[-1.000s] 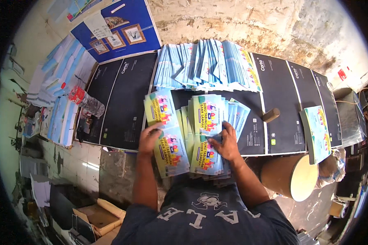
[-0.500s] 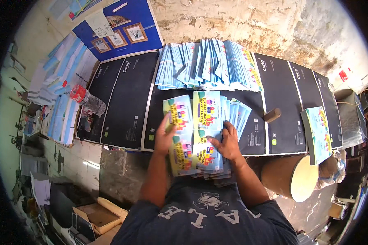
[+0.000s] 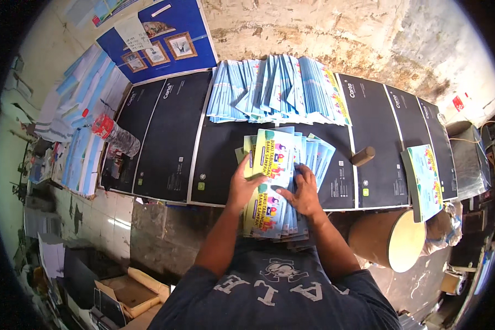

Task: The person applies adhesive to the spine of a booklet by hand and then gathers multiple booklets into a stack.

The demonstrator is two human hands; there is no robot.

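Booklets (image 3: 274, 181) under both hands

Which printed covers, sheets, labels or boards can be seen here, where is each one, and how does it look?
Booklet pile: under both hands, yellow-green covers with bright cartoon pictures.
Blue booklets: fanned row at the table's far edge.
Single booklet: right table end, green and pale blue.
Black sheets: flat over the table, small white marks.
Blue board: far left wall, framed pictures.
Bottle: left, red label.
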